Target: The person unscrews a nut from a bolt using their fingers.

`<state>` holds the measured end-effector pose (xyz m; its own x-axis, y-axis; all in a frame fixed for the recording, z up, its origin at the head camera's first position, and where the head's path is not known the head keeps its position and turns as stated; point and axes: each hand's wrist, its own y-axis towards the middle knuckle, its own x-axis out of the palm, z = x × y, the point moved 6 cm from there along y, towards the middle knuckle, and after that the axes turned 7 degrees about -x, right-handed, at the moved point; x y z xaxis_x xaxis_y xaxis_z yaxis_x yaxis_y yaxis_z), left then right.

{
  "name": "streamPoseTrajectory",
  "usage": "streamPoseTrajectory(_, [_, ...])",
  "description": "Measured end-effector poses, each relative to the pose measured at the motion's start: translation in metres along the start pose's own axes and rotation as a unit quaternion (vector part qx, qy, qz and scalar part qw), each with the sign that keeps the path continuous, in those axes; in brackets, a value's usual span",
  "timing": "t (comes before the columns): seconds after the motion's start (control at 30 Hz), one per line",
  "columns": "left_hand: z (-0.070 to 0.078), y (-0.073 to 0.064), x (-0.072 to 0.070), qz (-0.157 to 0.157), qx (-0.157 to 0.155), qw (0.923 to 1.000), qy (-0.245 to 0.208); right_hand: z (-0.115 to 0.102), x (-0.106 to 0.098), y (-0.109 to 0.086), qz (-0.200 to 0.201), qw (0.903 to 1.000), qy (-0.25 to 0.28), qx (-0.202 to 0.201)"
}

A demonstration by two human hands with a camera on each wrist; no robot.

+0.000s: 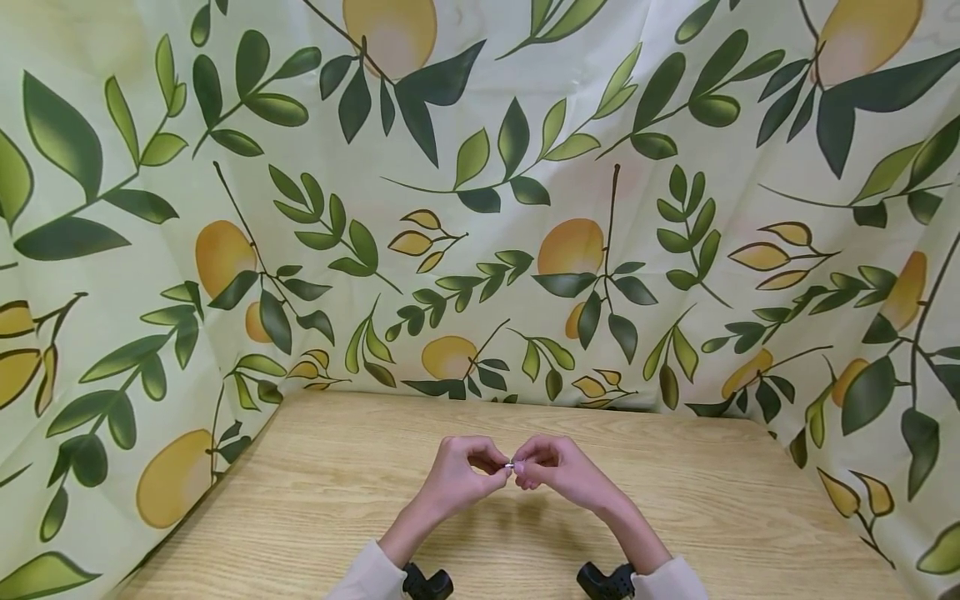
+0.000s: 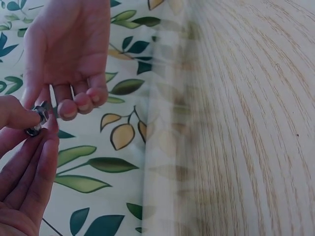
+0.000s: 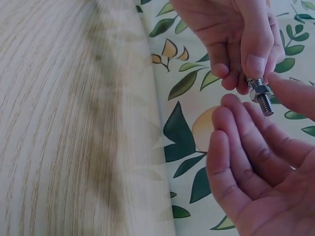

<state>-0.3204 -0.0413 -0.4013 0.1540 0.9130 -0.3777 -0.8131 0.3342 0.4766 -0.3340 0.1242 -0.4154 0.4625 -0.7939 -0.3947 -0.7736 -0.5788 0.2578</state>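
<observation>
Both hands meet over the wooden table (image 1: 315,500) around a small metal bolt (image 3: 266,107), its threaded end showing in the right wrist view. A hex nut (image 3: 261,93) sits partway along the shaft. My left hand (image 1: 465,477) pinches one end of the bolt between thumb and fingers. With thumb and index finger, my right hand (image 1: 557,471) pinches at the nut; its other fingers lie loosely bent. In the left wrist view the fingertips hide part of the bolt (image 2: 33,131).
A cloth printed with fruit and leaves (image 1: 480,242) hangs behind the table and along both sides. Black wrist mounts (image 1: 427,582) show at the cuffs. The hands cast a soft shadow on the wood.
</observation>
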Motion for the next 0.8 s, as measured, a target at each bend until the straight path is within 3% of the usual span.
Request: streamPoseTrajectory(0.8, [-0.0019, 0.0001, 0.0014, 0.001, 0.006, 1.0, 0.005, -0.0025, 0.0005, -0.0008, 0.0, 1.0, -0.003, -0.003])
